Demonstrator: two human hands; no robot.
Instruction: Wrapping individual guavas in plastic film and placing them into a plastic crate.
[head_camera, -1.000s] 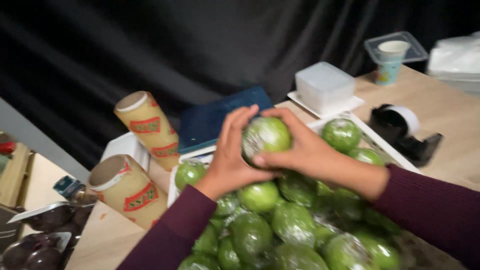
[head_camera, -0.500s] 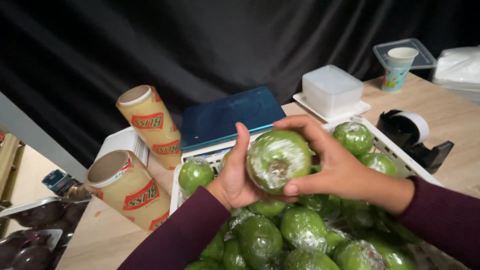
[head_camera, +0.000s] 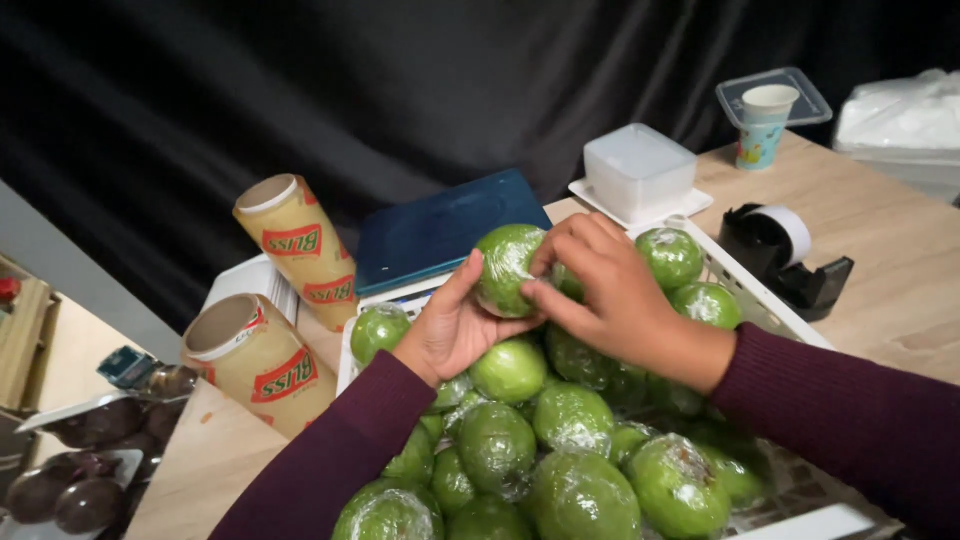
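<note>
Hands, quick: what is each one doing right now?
Left hand: cupped under a film-wrapped green fruit, holding it.
Right hand: fingers closed over the same fruit, gripping from the right side.

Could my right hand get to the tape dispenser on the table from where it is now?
Probably yes. The tape dispenser sits in the open on the wooden table, just past the white basket's rim, with nothing over it. But the right hand and left hand are both on a wrapped green fruit, which must go first.
</note>
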